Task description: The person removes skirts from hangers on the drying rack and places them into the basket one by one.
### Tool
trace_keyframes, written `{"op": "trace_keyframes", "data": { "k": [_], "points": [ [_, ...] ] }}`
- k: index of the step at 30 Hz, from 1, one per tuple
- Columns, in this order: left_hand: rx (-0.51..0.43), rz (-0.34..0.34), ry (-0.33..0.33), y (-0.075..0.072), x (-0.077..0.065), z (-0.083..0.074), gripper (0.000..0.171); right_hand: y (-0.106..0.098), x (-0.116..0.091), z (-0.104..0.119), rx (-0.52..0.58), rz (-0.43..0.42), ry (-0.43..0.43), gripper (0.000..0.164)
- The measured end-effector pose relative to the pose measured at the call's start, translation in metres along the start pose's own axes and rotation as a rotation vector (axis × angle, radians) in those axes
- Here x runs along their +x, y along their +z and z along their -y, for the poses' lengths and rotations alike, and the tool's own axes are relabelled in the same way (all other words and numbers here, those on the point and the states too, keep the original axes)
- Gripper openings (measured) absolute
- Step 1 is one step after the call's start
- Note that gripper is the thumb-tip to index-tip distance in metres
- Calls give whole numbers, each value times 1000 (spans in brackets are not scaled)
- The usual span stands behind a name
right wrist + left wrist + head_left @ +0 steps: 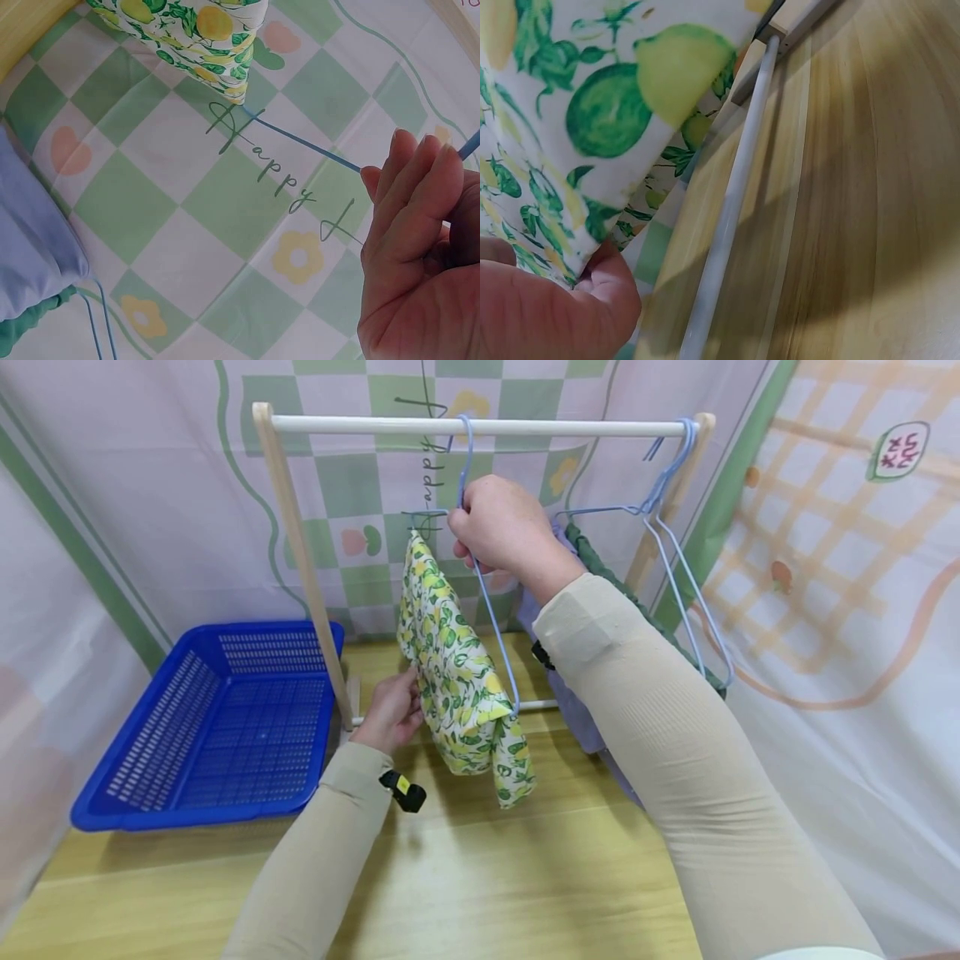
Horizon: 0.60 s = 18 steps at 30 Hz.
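A lemon-print garment [450,668] hangs from a light-blue hanger [492,627], whose hook lies over the white rod [360,424] of a small rack. Just below the hook, my right hand [506,531] grips the hanger; in the right wrist view that hand [420,255] has its fingers curled round the blue wire. My left hand [390,710] is at the garment's lower left side. Seen from the left wrist, the thumb and fingers [607,292] pinch the edge of the printed cloth [607,112].
A blue plastic basket [195,818] stands left of the rack's wooden post [300,552]. On the right end of the rod hang more blue hangers [663,485] with a purple garment [577,714] and a green one [588,556]. The wooden table [525,877] extends in front.
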<state>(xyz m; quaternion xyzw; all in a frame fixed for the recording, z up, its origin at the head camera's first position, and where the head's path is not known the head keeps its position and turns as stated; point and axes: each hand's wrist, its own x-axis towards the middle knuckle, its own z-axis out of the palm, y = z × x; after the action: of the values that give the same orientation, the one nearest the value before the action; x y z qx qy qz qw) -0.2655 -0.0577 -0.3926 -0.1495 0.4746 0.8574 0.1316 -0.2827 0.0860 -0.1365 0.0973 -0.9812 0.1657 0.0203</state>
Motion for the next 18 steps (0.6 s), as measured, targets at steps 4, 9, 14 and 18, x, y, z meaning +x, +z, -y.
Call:
{"op": "trace_keyframes", "data": {
  "k": [4,9,14,18],
  "points": [
    [-5,-51,36,0,0,-1,19,0,0,0,-1,1,0,36],
    [-27,-87,69,1,1,-1,29,-1,0,-1,0,4,1,36],
    [-76,-94,103,1,1,-1,42,0,0,-1,1,3,1,35],
    [-97,-103,112,1,0,-3,41,0,0,-2,4,2,3,35]
  ]
}}
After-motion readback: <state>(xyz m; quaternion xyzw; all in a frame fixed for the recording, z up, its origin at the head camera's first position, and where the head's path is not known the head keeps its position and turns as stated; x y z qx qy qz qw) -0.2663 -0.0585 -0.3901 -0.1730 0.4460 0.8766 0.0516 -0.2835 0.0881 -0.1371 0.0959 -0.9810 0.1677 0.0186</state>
